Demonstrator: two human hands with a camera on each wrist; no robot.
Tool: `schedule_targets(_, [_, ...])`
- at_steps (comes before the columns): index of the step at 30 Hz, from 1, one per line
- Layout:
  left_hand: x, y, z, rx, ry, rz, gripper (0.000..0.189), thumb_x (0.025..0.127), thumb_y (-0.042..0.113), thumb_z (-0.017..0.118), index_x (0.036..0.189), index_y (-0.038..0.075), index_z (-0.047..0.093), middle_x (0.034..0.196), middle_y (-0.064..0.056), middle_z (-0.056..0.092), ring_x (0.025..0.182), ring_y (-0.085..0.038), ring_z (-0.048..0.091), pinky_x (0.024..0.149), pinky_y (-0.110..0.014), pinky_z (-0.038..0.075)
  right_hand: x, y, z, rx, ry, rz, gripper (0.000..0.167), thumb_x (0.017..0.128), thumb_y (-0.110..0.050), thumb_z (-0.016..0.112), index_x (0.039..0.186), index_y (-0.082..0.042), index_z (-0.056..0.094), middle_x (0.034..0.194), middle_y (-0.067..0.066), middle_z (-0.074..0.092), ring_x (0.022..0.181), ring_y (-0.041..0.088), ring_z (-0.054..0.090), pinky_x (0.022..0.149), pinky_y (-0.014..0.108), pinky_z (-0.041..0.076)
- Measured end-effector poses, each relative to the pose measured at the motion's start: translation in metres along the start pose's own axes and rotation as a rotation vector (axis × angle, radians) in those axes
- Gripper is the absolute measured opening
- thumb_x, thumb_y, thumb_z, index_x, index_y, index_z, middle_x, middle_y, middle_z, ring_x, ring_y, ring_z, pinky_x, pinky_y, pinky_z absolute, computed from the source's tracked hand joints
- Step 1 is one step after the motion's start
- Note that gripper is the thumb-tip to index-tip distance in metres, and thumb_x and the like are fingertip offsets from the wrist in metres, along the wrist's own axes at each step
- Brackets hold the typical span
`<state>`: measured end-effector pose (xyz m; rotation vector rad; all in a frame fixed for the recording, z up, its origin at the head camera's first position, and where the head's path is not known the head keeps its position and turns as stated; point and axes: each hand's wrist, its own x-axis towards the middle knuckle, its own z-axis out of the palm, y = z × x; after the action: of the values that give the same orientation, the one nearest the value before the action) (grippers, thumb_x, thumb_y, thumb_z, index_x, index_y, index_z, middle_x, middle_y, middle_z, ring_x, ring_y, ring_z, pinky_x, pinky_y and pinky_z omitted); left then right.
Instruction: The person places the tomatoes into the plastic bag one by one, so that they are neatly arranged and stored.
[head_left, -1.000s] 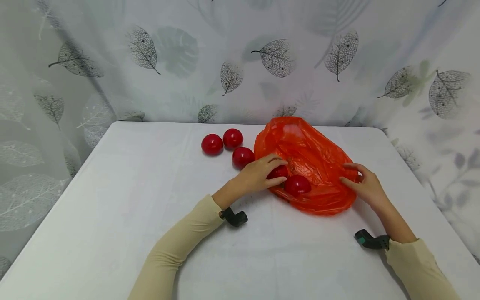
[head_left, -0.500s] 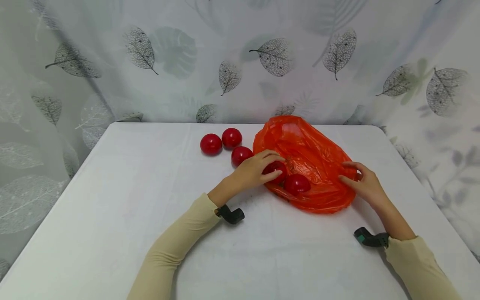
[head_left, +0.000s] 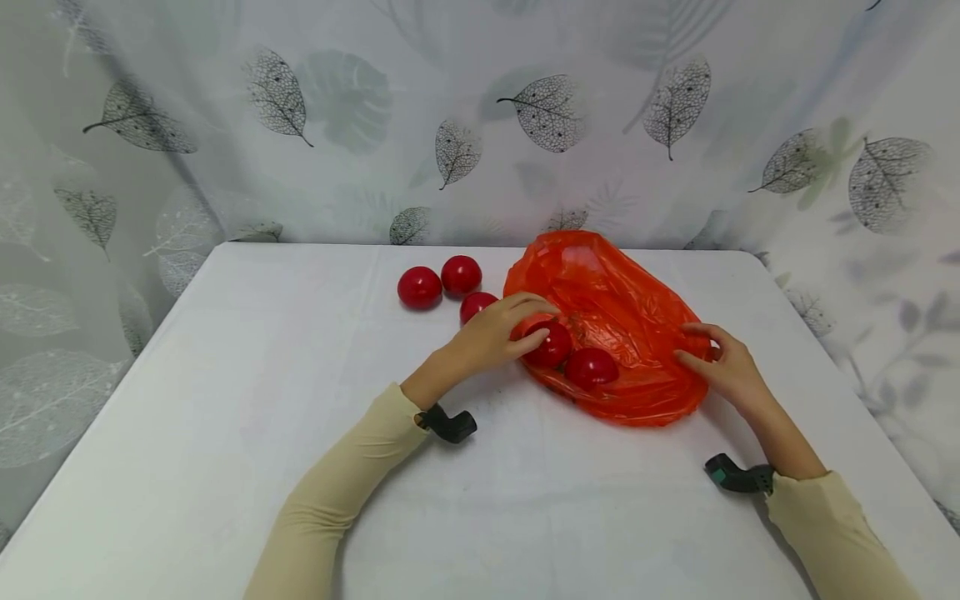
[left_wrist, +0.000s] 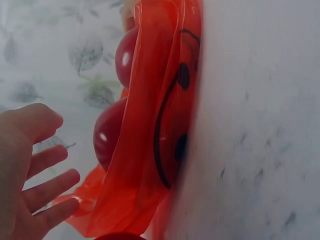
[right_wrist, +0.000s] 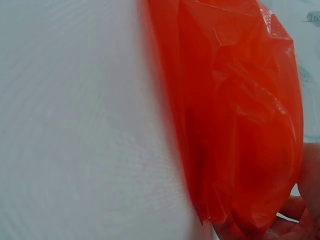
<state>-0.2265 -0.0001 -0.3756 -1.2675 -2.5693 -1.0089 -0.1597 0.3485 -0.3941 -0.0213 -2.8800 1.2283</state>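
Observation:
An orange-red plastic bag [head_left: 622, 308] lies with its mouth spread on the white table. Inside its near left part sit two round, glossy red fruits, the left one [head_left: 550, 344] touching or almost touching the right one [head_left: 592, 367]. My left hand [head_left: 498, 333] hovers at the bag's left rim beside the left fruit. Its fingers [left_wrist: 52, 190] are spread and hold nothing in the left wrist view. At the bag's right side my right hand [head_left: 727, 367] pinches the rim between thumb and fingers; the bag [right_wrist: 240, 110] hides part of those fingers in the right wrist view.
Left of the bag are three more red fruits: one [head_left: 420, 287] at the left, one [head_left: 461, 275] behind, and one [head_left: 474, 306] partly behind my left hand. The white table [head_left: 225, 375] ends at a leaf-patterned curtain [head_left: 337, 125].
My left hand has drawn back to the left from the left fruit in the bag, uncovering more of it. The right hand keeps its grip on the rim. The head view shifts slightly.

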Motion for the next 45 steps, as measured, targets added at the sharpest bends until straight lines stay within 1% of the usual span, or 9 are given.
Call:
schedule_targets(6, [-0.005,-0.009,-0.003,0.026,0.078,0.055,0.032,0.093,0.017,0.066,0.124,0.010,0.065,0.126,-0.005,0.060,0.121,-0.019,0.054,0.103,-0.028,0.046,-0.001,0.002,0.001,0.007,-0.004,0.004,0.054,0.098,-0.021,0.058,0.140,0.006,0.040,0.136,0.033,0.042,0.102,0.032,0.044,0.065,0.007,0.045])
schedule_targets(8, [-0.006,-0.012,-0.004,0.042,0.114,0.057,0.031,0.092,0.017,0.066,0.123,0.011,0.066,0.126,-0.005,0.060,0.120,-0.019,0.054,0.104,-0.028,0.044,-0.001,0.002,0.000,0.005,-0.002,0.001,0.054,0.098,-0.022,0.058,0.140,0.006,0.040,0.136,0.032,0.042,0.103,0.031,0.043,0.066,0.006,0.044])
schedule_targets(11, [-0.010,-0.016,-0.006,0.068,0.157,0.038,0.032,0.092,0.015,0.066,0.124,0.011,0.065,0.128,-0.007,0.058,0.121,-0.021,0.053,0.107,-0.029,0.042,-0.001,0.002,-0.001,0.008,0.000,-0.015,0.053,0.098,-0.022,0.058,0.139,0.007,0.041,0.135,0.032,0.043,0.102,0.030,0.042,0.066,0.006,0.043])
schedule_targets(14, [-0.013,-0.020,-0.008,0.094,0.174,0.014,0.035,0.091,0.014,0.066,0.125,0.009,0.064,0.130,-0.009,0.057,0.123,-0.023,0.052,0.108,-0.032,0.042,0.000,0.002,-0.001,0.015,-0.003,-0.022,0.053,0.097,-0.021,0.058,0.139,0.007,0.041,0.135,0.032,0.044,0.101,0.030,0.043,0.065,0.007,0.043])
schedule_targets(19, [-0.019,-0.029,-0.010,0.126,0.160,-0.048,0.037,0.090,0.015,0.067,0.126,0.008,0.063,0.130,-0.010,0.057,0.123,-0.025,0.051,0.107,-0.035,0.042,0.001,0.004,-0.001,0.011,-0.011,-0.014,0.054,0.098,-0.022,0.058,0.140,0.007,0.041,0.135,0.032,0.044,0.100,0.030,0.043,0.064,0.008,0.044])
schedule_targets(23, [-0.022,-0.035,-0.012,0.163,0.119,-0.124,0.043,0.089,0.018,0.069,0.130,0.011,0.060,0.135,-0.011,0.053,0.127,-0.026,0.048,0.107,-0.040,0.043,0.002,0.005,-0.001,0.004,-0.004,-0.015,0.053,0.097,-0.021,0.059,0.139,0.007,0.041,0.134,0.031,0.045,0.098,0.028,0.043,0.063,0.009,0.044])
schedule_targets(26, [-0.024,-0.038,-0.013,0.164,0.081,-0.175,0.050,0.088,0.020,0.071,0.135,0.013,0.056,0.140,-0.011,0.048,0.131,-0.028,0.044,0.107,-0.043,0.043,0.001,0.005,-0.001,0.004,-0.006,-0.015,0.053,0.098,-0.021,0.058,0.139,0.007,0.041,0.134,0.031,0.045,0.096,0.026,0.044,0.063,0.009,0.045])
schedule_targets(38, [-0.025,-0.046,-0.013,0.179,0.021,-0.264,0.061,0.085,0.025,0.075,0.139,0.013,0.052,0.141,-0.014,0.046,0.131,-0.031,0.044,0.105,-0.045,0.045,0.002,0.002,-0.002,0.011,-0.019,-0.009,0.053,0.098,-0.021,0.057,0.140,0.007,0.039,0.134,0.031,0.043,0.097,0.028,0.044,0.062,0.010,0.046])
schedule_targets(45, [-0.025,-0.050,-0.012,0.118,0.021,-0.287,0.058,0.085,0.023,0.075,0.137,0.012,0.054,0.139,-0.013,0.047,0.130,-0.029,0.045,0.103,-0.043,0.046,0.003,0.003,-0.004,0.000,-0.014,-0.006,0.053,0.098,-0.022,0.058,0.140,0.007,0.040,0.133,0.030,0.044,0.094,0.027,0.043,0.061,0.011,0.045])
